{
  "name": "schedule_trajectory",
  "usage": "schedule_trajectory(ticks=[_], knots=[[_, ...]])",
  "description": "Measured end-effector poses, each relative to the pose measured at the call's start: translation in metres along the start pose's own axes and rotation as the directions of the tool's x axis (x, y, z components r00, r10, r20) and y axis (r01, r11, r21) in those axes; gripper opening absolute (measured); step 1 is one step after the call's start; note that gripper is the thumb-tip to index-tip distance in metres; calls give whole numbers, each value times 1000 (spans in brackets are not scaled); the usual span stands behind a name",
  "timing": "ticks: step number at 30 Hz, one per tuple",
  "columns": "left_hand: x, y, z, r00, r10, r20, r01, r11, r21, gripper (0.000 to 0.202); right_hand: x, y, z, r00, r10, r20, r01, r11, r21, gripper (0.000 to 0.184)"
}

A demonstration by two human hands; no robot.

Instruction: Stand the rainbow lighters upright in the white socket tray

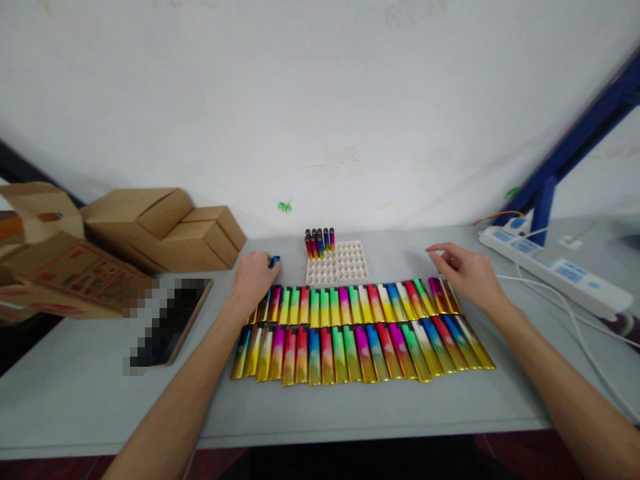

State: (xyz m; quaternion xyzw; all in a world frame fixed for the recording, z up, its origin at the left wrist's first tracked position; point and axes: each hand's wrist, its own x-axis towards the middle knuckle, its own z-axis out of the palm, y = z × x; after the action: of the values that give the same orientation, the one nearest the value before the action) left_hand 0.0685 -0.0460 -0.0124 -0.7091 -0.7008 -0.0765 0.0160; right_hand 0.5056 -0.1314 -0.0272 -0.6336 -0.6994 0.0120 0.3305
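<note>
My left hand (253,275) is closed around a lighter (274,262), of which only a dark blue end shows past the fingers. This hand is above the left end of two rows of shiny, colour-graded lighters (345,353) lying flat side by side. Beyond the rows sits a white tray (350,261) with a grid of small holes. Several lighters (320,244) stand upright in its back left part. At the right end of the far row, my right hand (463,267) hovers with thumb and fingers apart and nothing between them.
Cardboard boxes (165,227) stand at the back left, with a printed open carton (90,277) beside them. A dark, partly blurred tablet-like device (185,320) lies in front. On the right are a white power strip (555,270), loose white cables (570,313) and a blue metal frame (575,157).
</note>
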Motion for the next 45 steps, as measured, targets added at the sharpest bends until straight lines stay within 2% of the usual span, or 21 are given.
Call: schedule_trajectory(ticks=[10,16,19,22,24,27,29,30,32,35,38,45], knots=[[5,-10,2,999,52,-3,-51,963,-264,34,-1,-1,2,1000,8,15,-8,1000,11,37],[6,-8,4,997,-1,-78,-34,896,-443,39,-1,-5,0,1000,-8,3,8,1000,23,38],[4,-3,2,984,-48,-171,-82,734,-674,41,-1,-5,0,1000,-15,2,15,1000,23,37],[-4,10,-6,980,-37,-194,-156,461,-874,42,-2,-4,0,1000,-10,11,10,1000,16,35],[-13,22,-13,982,-6,-188,-178,294,-939,40,-2,-3,1,1000,-7,16,7,1000,14,34],[-30,40,-23,990,77,-120,-132,173,-976,37,-3,-2,1,1000,-3,20,3,1000,12,33],[-39,51,-26,986,162,-45,-68,139,-988,37,-3,-4,1,1000,1,19,-1,1000,9,32],[-44,55,-26,981,191,-32,-60,142,-988,36,-3,-4,1,1000,2,18,-2,1000,7,32],[-51,61,-26,970,240,-46,-98,211,-973,37,-3,-7,0,1000,1,14,-1,1000,0,32],[-60,65,-23,952,284,-115,-226,397,-889,50,-4,-9,-1,1000,1,15,-1,1000,-9,33],[-67,68,-23,947,292,-135,-279,535,-797,54,-4,-10,-1,1000,1,18,-1,1000,-15,35],[-72,73,-28,953,287,-99,-270,648,-712,51,-4,-6,0,1000,1,30,-1,1000,-18,36]])
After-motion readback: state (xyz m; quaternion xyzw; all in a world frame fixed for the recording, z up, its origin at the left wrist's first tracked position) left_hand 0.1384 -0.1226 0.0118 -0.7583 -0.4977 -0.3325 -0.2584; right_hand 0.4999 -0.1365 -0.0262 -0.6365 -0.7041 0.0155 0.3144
